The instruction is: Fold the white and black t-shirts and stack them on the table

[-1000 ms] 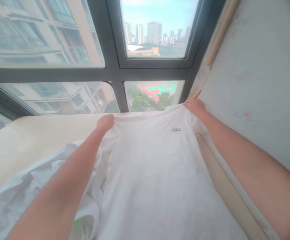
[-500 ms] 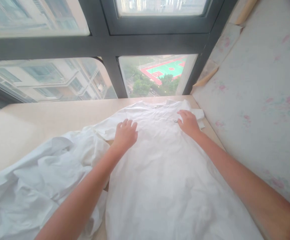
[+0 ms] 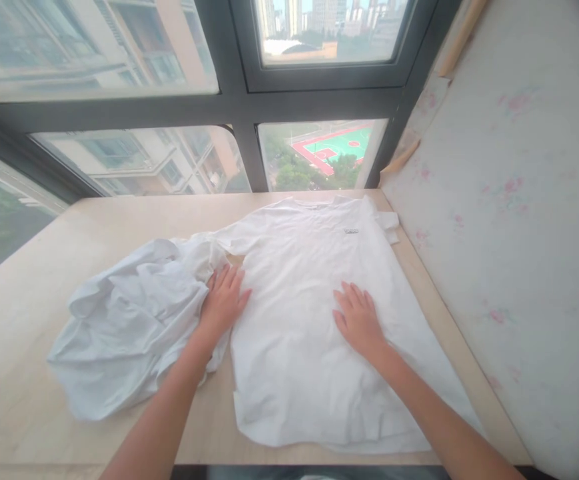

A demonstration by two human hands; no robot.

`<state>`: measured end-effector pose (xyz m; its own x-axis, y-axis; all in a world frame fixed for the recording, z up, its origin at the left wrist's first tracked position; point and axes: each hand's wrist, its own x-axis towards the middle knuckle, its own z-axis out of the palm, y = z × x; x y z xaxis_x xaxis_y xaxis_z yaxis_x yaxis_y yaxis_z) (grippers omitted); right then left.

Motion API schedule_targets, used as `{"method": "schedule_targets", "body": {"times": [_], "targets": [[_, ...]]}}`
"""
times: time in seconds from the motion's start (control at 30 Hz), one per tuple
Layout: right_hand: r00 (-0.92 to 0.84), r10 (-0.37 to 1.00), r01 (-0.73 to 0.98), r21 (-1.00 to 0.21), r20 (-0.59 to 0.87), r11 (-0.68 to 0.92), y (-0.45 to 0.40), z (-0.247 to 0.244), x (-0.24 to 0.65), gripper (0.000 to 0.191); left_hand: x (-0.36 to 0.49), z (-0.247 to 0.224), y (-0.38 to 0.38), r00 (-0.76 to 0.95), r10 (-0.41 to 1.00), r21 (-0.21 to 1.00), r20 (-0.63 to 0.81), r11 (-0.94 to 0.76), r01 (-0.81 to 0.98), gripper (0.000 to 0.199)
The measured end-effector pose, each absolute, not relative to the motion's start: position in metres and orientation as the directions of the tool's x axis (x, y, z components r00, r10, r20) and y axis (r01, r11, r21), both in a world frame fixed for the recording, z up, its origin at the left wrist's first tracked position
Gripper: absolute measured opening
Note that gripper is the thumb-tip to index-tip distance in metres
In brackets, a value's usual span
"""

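A white T-shirt (image 3: 299, 320) lies spread on a pale wooden surface, its collar toward the window and a small dark print on its upper right chest. My right hand (image 3: 358, 319) rests on the middle of the shirt, palm down, fingers somewhat spread. At the shirt's left edge is my left hand (image 3: 223, 300), open, between the shirt and a crumpled heap of white cloth (image 3: 134, 320); its fingers touch the side of the heap. Neither hand grips anything. The shirt's right sleeve is partly folded under near the wall.
Dark window frames (image 3: 144, 113) run along the far edge, with buildings and a sports court outside. On the right stands a wall with floral paper (image 3: 509, 220), peeling beside the window. The wooden surface (image 3: 14, 333) extends left of the heap and ends at a near edge.
Both hands have come back toward me from the upper part of the shirt, the left one moving beside the heap. The view has shifted, showing the shirt's bottom hem and the near edge.
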<state>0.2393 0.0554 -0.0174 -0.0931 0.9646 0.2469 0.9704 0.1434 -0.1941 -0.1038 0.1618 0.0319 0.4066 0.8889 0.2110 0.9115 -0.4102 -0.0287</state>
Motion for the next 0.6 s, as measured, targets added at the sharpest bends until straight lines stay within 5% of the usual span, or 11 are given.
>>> {"method": "schedule_targets", "body": {"times": [0.3,0.43,0.6], "targets": [[-0.054,0.965,0.970,-0.218,0.255,0.112,0.062,-0.011,0.232,0.044,-0.115,0.048,0.141,0.328,0.907,0.151,0.263,-0.375,0.915,0.044],[-0.044,0.952,0.954,-0.269,0.303,0.130,0.042,-0.017,0.237,0.043,-0.105,0.041,0.070,0.291,0.925,0.365,0.246,-0.366,0.856,0.037],[-0.013,0.936,0.922,-0.358,0.350,0.147,-0.016,-0.026,0.254,0.044,-0.103,0.032,-0.023,0.079,0.989,0.621,0.123,-0.139,0.771,0.034]]}}
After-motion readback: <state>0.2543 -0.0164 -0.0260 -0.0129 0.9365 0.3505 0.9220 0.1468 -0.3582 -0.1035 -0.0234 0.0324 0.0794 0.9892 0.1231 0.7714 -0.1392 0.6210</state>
